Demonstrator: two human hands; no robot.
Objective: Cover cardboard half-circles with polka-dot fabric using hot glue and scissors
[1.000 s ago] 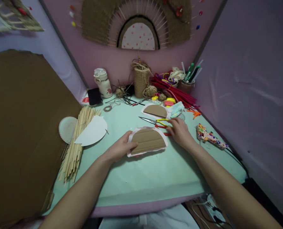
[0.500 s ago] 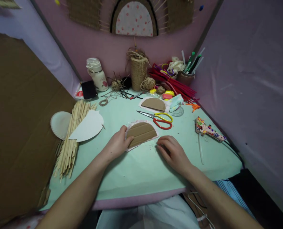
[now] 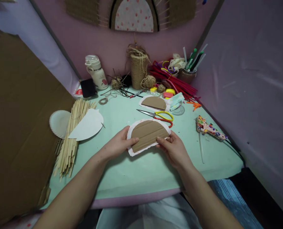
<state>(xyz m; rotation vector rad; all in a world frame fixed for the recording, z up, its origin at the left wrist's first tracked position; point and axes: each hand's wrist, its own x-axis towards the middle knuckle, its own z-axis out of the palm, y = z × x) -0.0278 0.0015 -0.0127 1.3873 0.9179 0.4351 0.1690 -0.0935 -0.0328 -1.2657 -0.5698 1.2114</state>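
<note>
A brown cardboard half-circle (image 3: 148, 134) backed with pale fabric is lifted a little above the mint-green table (image 3: 141, 171). My left hand (image 3: 117, 147) grips its left end, thumb on top. My right hand (image 3: 173, 149) pinches its right lower edge. Just behind it lie scissors (image 3: 159, 115) with yellow and red handles. A second cardboard half-circle (image 3: 153, 102) lies farther back.
A bundle of wooden sticks (image 3: 72, 136), a white paper cutout (image 3: 87, 126) and a paper plate (image 3: 57, 122) lie left. A big cardboard sheet (image 3: 19, 121) leans at left. A patterned glue gun (image 3: 209, 129) lies right. Twine spools (image 3: 138, 70), red pipe cleaners (image 3: 177, 87) and a bottle (image 3: 95, 74) stand behind.
My right hand left the scissors, came back across the table and took hold of the half-circle's right edge. Both hands have raised the piece slightly.
</note>
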